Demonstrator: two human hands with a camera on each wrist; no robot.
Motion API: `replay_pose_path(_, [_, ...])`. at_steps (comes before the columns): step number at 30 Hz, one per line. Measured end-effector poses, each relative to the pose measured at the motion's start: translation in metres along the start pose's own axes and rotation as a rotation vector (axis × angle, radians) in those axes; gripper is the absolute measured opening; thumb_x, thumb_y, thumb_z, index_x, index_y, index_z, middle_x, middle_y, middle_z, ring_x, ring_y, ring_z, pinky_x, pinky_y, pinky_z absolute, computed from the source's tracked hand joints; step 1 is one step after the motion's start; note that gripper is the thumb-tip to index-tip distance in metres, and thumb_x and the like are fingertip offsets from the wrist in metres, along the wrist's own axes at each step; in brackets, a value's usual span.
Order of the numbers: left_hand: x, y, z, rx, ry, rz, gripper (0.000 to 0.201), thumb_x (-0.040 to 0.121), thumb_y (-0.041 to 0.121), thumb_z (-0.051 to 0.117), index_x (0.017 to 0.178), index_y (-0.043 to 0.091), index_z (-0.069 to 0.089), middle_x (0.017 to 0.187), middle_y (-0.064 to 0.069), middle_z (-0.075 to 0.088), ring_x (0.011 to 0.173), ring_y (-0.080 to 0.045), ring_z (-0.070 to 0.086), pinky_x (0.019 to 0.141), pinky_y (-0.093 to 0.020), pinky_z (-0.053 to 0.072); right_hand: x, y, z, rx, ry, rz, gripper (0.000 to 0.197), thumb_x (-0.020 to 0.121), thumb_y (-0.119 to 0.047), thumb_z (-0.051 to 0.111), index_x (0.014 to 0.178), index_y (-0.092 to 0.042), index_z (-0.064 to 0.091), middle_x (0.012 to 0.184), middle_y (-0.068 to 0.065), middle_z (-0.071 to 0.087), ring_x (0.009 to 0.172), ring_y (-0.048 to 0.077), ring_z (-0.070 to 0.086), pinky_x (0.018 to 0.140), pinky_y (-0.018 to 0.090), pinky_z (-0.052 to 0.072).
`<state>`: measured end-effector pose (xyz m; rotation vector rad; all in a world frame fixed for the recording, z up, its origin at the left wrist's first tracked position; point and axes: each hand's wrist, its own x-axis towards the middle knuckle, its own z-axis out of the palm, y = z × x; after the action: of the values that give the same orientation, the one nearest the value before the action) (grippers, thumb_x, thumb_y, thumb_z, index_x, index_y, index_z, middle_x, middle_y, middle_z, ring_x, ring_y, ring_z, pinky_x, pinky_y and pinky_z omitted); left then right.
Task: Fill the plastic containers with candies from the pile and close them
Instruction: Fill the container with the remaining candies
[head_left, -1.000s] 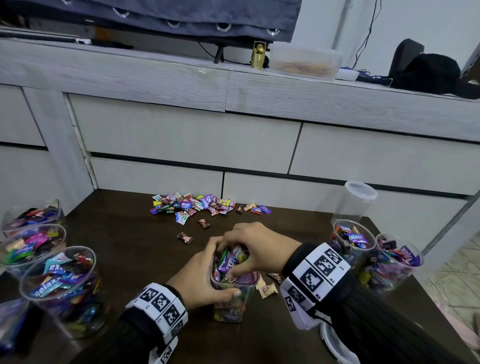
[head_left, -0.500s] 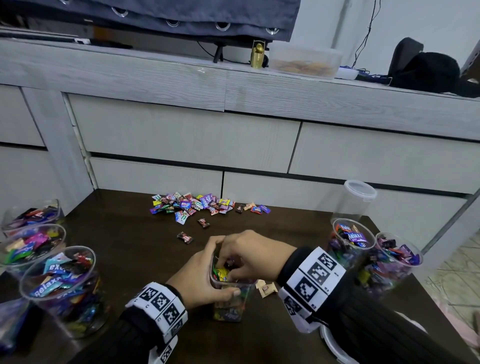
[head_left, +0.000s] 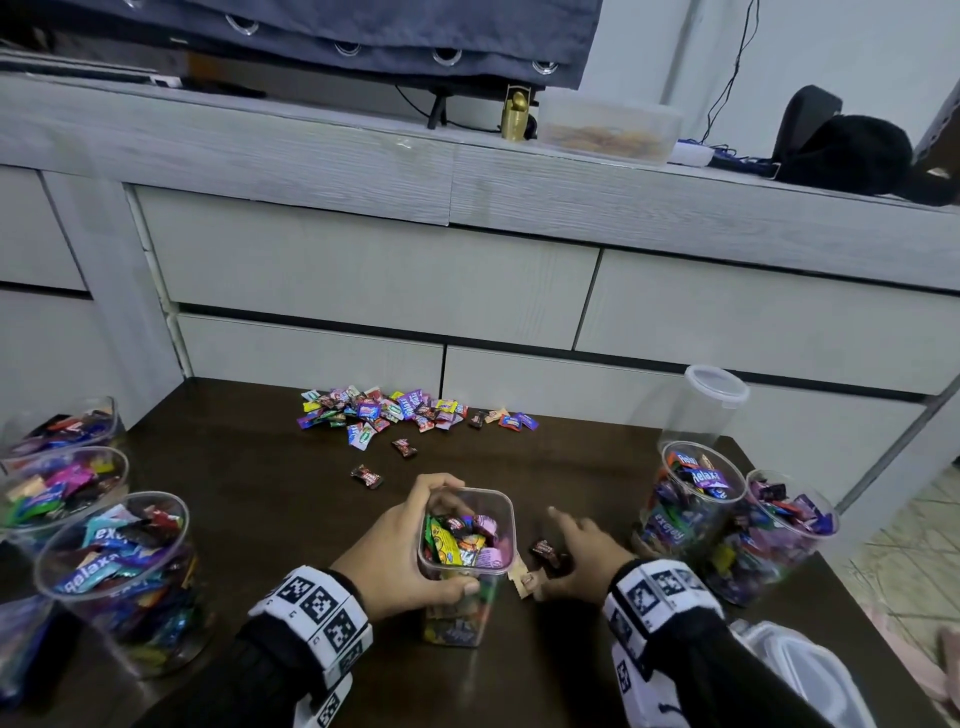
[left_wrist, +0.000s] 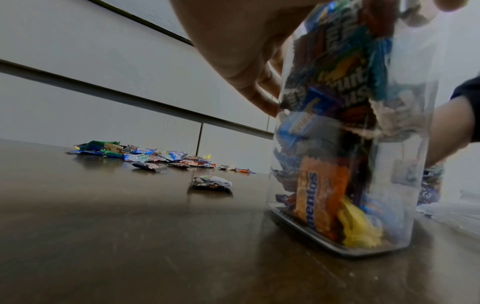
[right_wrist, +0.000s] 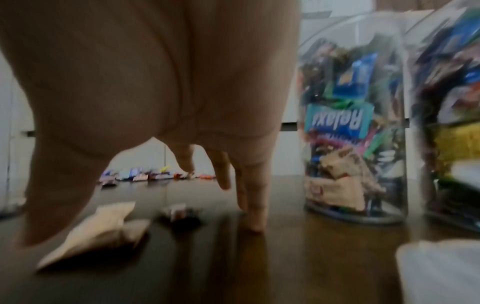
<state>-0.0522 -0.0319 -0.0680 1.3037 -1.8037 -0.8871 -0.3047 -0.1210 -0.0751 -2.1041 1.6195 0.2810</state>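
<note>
A clear square container (head_left: 466, 566) (left_wrist: 348, 144) full of wrapped candies stands near the table's front, and my left hand (head_left: 400, 551) (left_wrist: 249, 51) grips it round the rim. To its right my right hand (head_left: 579, 558) (right_wrist: 166, 102) hovers open, fingers spread downward, one fingertip touching the table. Under it lie a dark candy (head_left: 544, 549) (right_wrist: 180, 212) and beige candies (head_left: 524, 579) (right_wrist: 103, 228). The candy pile (head_left: 410, 410) (left_wrist: 155, 157) lies at the table's far edge.
Round candy-filled containers stand at the left (head_left: 124, 577) and right (head_left: 691, 499), with an empty lidded jar (head_left: 706, 405) behind the right ones. A white lid (head_left: 800, 670) lies at the front right. Loose candies (head_left: 366, 475) lie mid-table. Grey drawers (head_left: 363, 275) stand behind.
My right hand has come out of the square container and dropped to the table on its right, over the loose candies. The left hand keeps its hold.
</note>
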Motion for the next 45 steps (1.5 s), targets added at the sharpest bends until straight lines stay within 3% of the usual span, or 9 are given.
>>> replay_pose_path(5, [0.001,0.001,0.000,0.010,-0.007,0.000,0.088,0.061,0.045,0.087,0.127,0.051,0.029,0.121,0.020,0.058,0.116,0.005,0.056,0.100,-0.020,0.046,0.016,-0.017,0.025,-0.242,0.036,-0.098,0.064,0.093,-0.047,0.044,0.147,-0.047,0.010,0.160,0.000,0.006,0.135,0.041,0.025,0.109,0.048,0.032])
replay_pose_path(11, [0.001,0.000,0.000,-0.003,-0.001,0.001,0.088,0.062,0.043,0.087,0.128,0.050,0.029,0.122,0.020,0.058,0.116,0.005,0.056,0.100,-0.019,0.046,0.010,-0.022,0.035,-0.416,0.058,-0.290,0.045,0.100,-0.028,0.036,0.144,-0.036,0.031,0.154,0.002,0.025,0.126,0.035,0.036,0.098,0.046,0.042])
replay_pose_path(15, [0.000,0.000,0.000,-0.004,-0.002,0.002,0.088,0.061,0.044,0.087,0.128,0.050,0.030,0.122,0.021,0.057,0.117,0.004,0.055,0.102,-0.023,0.046,-0.002,-0.030,0.037,-0.420,0.102,-0.368,0.033,0.099,-0.019,0.038,0.129,-0.015,0.052,0.129,0.011,0.046,0.116,0.031,0.044,0.086,0.042,0.045])
replay_pose_path(23, [-0.002,0.003,0.001,-0.015,0.000,-0.009,0.088,0.061,0.044,0.086,0.130,0.044,0.030,0.120,0.019,0.059,0.115,0.005,0.056,0.100,-0.021,0.046,-0.015,-0.032,0.016,-0.294,0.069,-0.357,0.030,0.095,-0.020,0.049,0.122,-0.009,0.056,0.124,0.013,0.053,0.115,0.028,0.053,0.093,0.035,0.042])
replay_pose_path(27, [-0.004,0.006,0.001,-0.002,-0.007,-0.015,0.087,0.062,0.044,0.085,0.128,0.046,0.030,0.120,0.021,0.059,0.115,0.005,0.056,0.102,-0.024,0.046,-0.030,-0.030,-0.027,0.024,0.294,-0.334,0.016,0.087,-0.015,0.062,0.101,-0.009,0.064,0.101,0.007,0.065,0.088,0.016,0.058,0.078,0.022,0.042])
replay_pose_path(31, [-0.006,0.008,0.001,0.001,-0.028,-0.029,0.086,0.061,0.046,0.085,0.126,0.053,0.028,0.122,0.020,0.058,0.115,0.005,0.056,0.103,-0.028,0.047,-0.060,-0.048,-0.077,0.255,0.517,-0.528,0.019,0.076,-0.011,0.076,0.089,-0.019,0.065,0.079,-0.011,0.061,0.070,-0.002,0.053,0.065,0.006,0.039])
replay_pose_path(34, [-0.007,0.010,0.003,0.002,-0.039,-0.030,0.086,0.061,0.047,0.085,0.125,0.055,0.027,0.123,0.016,0.060,0.116,0.002,0.058,0.103,-0.033,0.048,-0.076,-0.075,-0.092,0.238,0.430,-0.694,0.021,0.077,-0.010,0.075,0.092,-0.021,0.065,0.080,-0.018,0.061,0.076,-0.007,0.057,0.068,0.004,0.040])
replay_pose_path(38, [-0.008,0.013,0.007,-0.015,-0.059,-0.019,0.091,0.063,0.048,0.085,0.134,0.041,0.027,0.124,0.012,0.062,0.117,-0.002,0.058,0.103,-0.039,0.048,-0.080,-0.102,-0.087,-0.077,0.186,-0.696,0.029,0.080,-0.014,0.069,0.108,-0.019,0.066,0.098,-0.005,0.064,0.086,0.005,0.056,0.072,0.012,0.038])
replay_pose_path(45, [-0.010,0.016,0.008,-0.015,-0.072,-0.025,0.088,0.063,0.047,0.085,0.126,0.055,0.024,0.123,0.018,0.061,0.114,0.006,0.058,0.102,-0.027,0.048,-0.085,-0.099,-0.088,-0.061,0.235,-0.610,0.036,0.079,-0.017,0.073,0.113,-0.022,0.063,0.110,-0.001,0.065,0.076,0.005,0.054,0.075,0.019,0.045])
